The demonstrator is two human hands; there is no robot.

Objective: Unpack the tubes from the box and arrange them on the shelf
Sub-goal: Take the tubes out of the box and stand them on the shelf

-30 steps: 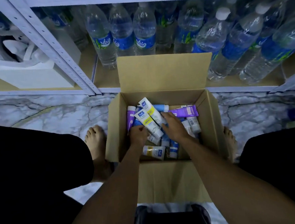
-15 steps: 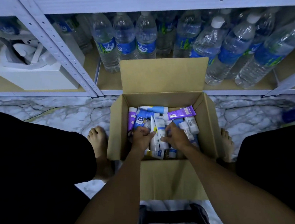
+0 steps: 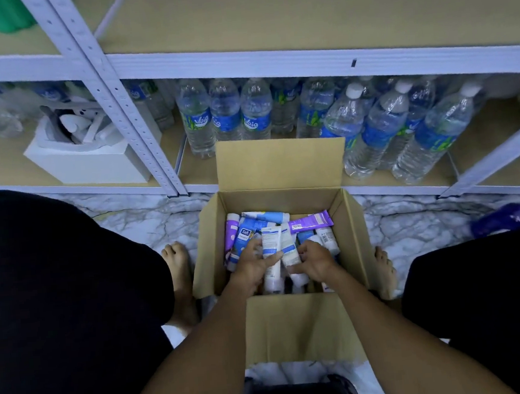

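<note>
An open cardboard box (image 3: 209,256) sits on the marble floor between my knees, holding several tubes in white, blue and purple. My left hand (image 3: 253,264) and my right hand (image 3: 315,259) are both inside it. Each grips a white tube with a blue band: the left-hand tube (image 3: 270,242) and the right-hand tube (image 3: 288,247) stand side by side, upright, between the hands. A purple tube (image 3: 310,222) lies across the pile behind them. The light-wood upper shelf board (image 3: 269,15) spans the top of the view.
Water bottles (image 3: 226,115) fill the lower shelf behind the box. A white container (image 3: 88,160) stands on that shelf at left. White metal uprights (image 3: 121,114) divide the rack. A green object (image 3: 5,14) sits top left. My bare feet flank the box.
The view has tilted up, revealing the upper shelf. Both hands have gathered two white tubes upright between them, where before they were sorting among tubes lying in the box.
</note>
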